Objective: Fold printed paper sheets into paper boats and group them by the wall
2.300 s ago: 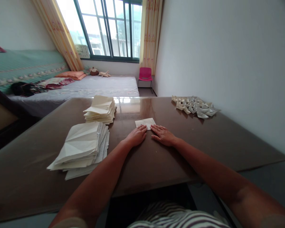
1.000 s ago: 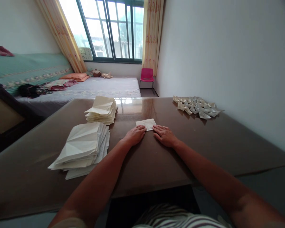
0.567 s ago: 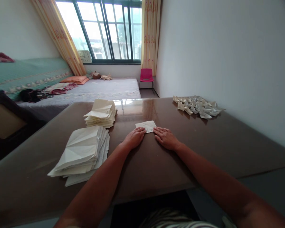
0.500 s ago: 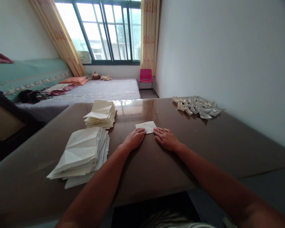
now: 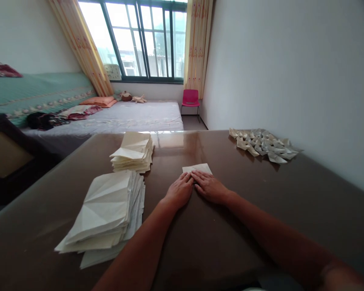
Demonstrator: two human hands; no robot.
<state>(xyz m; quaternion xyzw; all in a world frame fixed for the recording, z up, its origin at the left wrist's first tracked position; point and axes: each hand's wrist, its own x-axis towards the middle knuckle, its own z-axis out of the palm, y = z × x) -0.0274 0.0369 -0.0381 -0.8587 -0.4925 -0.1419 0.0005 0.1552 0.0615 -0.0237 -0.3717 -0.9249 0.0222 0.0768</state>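
Observation:
A small folded sheet of pale paper [image 5: 202, 167] lies flat on the brown table [image 5: 218, 234]. My left hand [image 5: 181, 189] rests on its near left part, fingers stretched forward. My right hand [image 5: 208, 186] lies flat over its near edge, with its fingertips beside those of my left hand. Both hands press down from above, and they cover the near side of the paper. To the left stand a large stack of creased paper [image 5: 106, 202] and, behind it, a smaller cream stack [image 5: 133, 151].
Several folded paper shapes [image 5: 261, 142] sit together at the table's far right, near the white wall [image 5: 276, 72]. Beyond the table are a bed [image 5: 145, 115] and a pink chair [image 5: 190, 98]. A dark wooden chair [image 5: 9, 157] stands at the left.
My right hand has slid left across the paper, so my fingertips are now close together. The view has shifted slightly, and the table contents appear lower.

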